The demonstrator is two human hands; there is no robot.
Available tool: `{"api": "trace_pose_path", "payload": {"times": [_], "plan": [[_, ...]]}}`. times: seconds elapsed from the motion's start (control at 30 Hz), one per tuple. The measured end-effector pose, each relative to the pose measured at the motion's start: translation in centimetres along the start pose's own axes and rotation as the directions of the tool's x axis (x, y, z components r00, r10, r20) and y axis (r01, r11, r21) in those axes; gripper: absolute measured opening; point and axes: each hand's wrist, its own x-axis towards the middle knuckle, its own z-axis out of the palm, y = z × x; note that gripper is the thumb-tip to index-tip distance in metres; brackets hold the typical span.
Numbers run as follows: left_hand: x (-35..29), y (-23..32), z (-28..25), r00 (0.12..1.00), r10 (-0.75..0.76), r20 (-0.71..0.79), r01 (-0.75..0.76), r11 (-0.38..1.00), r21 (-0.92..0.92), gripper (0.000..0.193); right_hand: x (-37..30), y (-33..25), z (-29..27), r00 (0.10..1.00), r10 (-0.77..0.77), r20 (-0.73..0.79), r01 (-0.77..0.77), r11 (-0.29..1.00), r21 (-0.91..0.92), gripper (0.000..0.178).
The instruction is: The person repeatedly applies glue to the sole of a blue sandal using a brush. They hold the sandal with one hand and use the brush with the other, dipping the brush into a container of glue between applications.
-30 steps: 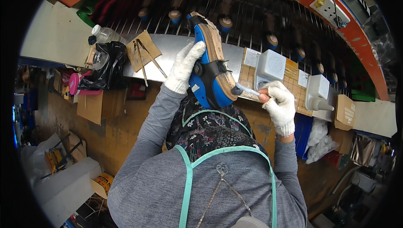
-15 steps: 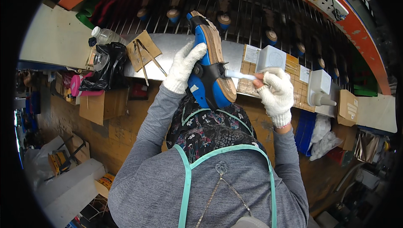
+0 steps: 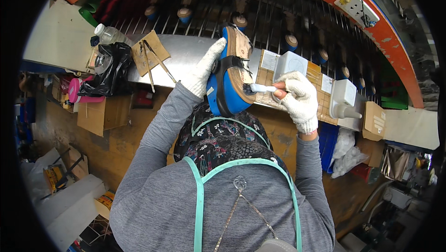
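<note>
My left hand [image 3: 205,68], in a white knit glove with bare fingertips, is closed round the far-left side of a blue shoe last [image 3: 238,95]. Black straps [image 3: 226,85] wrap the last, and its tan insole bottom [image 3: 241,48] faces up and to the right. Between the thumb and fingers of my gloved right hand [image 3: 301,101] is a small brush [image 3: 264,88] with a pale handle. Its dark bristles touch the underside near the end closest to me, where a dark patch shows. Some of my left fingers are hidden behind the last.
Beyond the metal ledge [image 3: 179,50] runs a rack of metal rods [image 3: 204,1] carrying several blue lasts. Two thin dark-tipped tools [image 3: 149,61] lie on cardboard at left, beside a black plastic bag [image 3: 114,68]. Right of my work stand a white container [image 3: 290,64] and a nozzle bottle [image 3: 344,96].
The last has been tilted so more of its underside faces right, and its far end has come lower. The brush has moved from the strap to the near end of the underside.
</note>
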Motion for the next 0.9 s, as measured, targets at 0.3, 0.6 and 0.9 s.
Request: {"api": "trace_pose_path", "payload": {"times": [0.3, 0.6, 0.9], "plan": [[1.4, -4.0, -0.3, 0.947, 0.079, 0.311, -0.150, 0.966, 0.211, 0.071, 3.6, -0.6, -0.5, 0.980, -0.196, 0.013, 0.196, 0.979, 0.053, 0.019], [-2.5, -5.4, 0.3, 0.743, -0.038, 0.668, 0.099, 0.994, -0.053, 0.071, 7.5, -0.7, -1.0, 0.952, -0.139, 0.274, 0.123, 0.989, 0.076, 0.020], [-2.8, -7.5, -0.2, 0.742, -0.028, 0.670, 0.051, 0.999, -0.014, 0.072, 8.0, 0.8, -1.6, 0.916, -0.229, 0.330, 0.227, 0.973, 0.044, 0.021]]}}
